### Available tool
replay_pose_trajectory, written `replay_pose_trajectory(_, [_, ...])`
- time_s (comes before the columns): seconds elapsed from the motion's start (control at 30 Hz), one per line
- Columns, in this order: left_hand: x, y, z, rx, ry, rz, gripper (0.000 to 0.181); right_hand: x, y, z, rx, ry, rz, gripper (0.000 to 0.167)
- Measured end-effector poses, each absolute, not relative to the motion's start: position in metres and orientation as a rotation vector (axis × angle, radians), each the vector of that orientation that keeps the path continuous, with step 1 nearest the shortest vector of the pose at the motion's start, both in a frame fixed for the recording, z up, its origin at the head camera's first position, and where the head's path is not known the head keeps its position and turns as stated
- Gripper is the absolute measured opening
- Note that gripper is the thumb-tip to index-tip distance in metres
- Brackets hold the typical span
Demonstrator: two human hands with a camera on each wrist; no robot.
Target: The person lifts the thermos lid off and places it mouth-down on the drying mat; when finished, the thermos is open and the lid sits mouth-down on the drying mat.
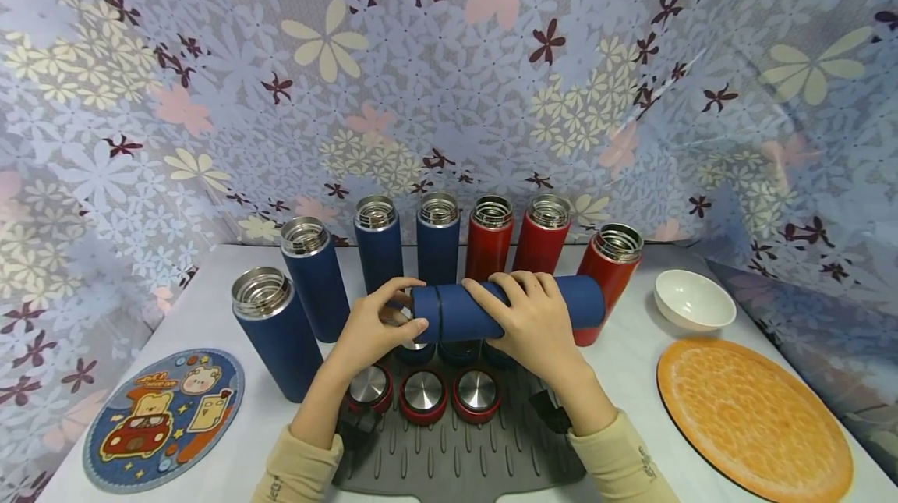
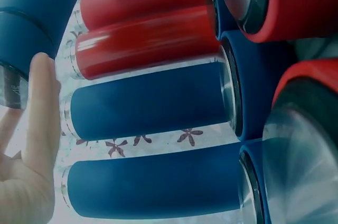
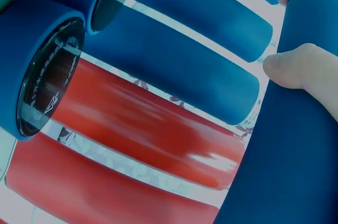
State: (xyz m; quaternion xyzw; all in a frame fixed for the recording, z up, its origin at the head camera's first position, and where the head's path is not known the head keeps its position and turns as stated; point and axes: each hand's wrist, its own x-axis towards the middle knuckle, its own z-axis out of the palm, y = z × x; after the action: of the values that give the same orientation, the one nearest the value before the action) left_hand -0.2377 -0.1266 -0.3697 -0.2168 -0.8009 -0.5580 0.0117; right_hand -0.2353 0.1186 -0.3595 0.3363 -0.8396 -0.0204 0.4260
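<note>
A blue thermos bottle (image 1: pixel 581 302) is held sideways above the grey mat. My right hand (image 1: pixel 531 325) grips its body, fingers over the top. At its left end my left hand (image 1: pixel 370 331) pinches the blue cap (image 1: pixel 425 313) between thumb and fingers; a dark seam shows between cap and body. In the right wrist view the right thumb (image 3: pixel 303 68) lies along the bottle body. Below the hands, red caps (image 1: pixel 423 394) with silver tops sit in a row on the mat, and blue caps (image 1: pixel 459 351) stand behind them, partly hidden by the bottle.
Uncapped blue bottles (image 1: pixel 316 285) stand at the left and back, uncapped red bottles (image 1: pixel 540 234) at the back right. A grey ridged mat (image 1: pixel 456 479) lies in front. A round cartoon mat (image 1: pixel 164 421) is left; a white bowl (image 1: pixel 694 300) and an orange round mat (image 1: pixel 758 417) are right.
</note>
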Motion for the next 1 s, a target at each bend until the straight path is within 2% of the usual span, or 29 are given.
replay_pose_trajectory(0.1, [-0.2381,-0.1259,-0.3711,-0.726,-2.485,-1.705,0.047,-0.2343,0.1194,-0.3579,0.836,-2.108,-0.047,0.093])
replay_pose_trajectory(0.27, [-0.2374,-0.1269,-0.3719,-0.994,-2.314,-1.756,0.074,-0.2322,0.1224,-0.3564,0.817,-2.138,-0.044,0.093])
replay_pose_trajectory(0.33, [-0.2369,-0.1276,-0.3715,-1.077,-2.246,-1.753,0.078,-0.2314,0.1233,-0.3558,0.811,-2.144,-0.044,0.093])
replay_pose_trajectory(0.5, [-0.2354,-0.1284,-0.3702,-1.085,-2.214,-1.751,0.066,-0.2309,0.1238,-0.3547,0.813,-2.146,-0.039,0.093])
replay_pose_trajectory(0.67, [-0.2343,-0.1283,-0.3693,-0.911,-2.361,-1.735,0.063,-0.2313,0.1236,-0.3553,0.825,-2.145,-0.03,0.093])
replay_pose_trajectory(0.87, [-0.2352,-0.1265,-0.3677,-0.741,-2.534,-1.666,0.046,-0.2314,0.1229,-0.3555,0.836,-2.14,-0.032,0.092])
replay_pose_trajectory(1.0, [-0.235,-0.1269,-0.3671,-0.784,-2.545,-1.715,0.056,-0.231,0.1229,-0.3552,0.838,-2.14,-0.029,0.091])
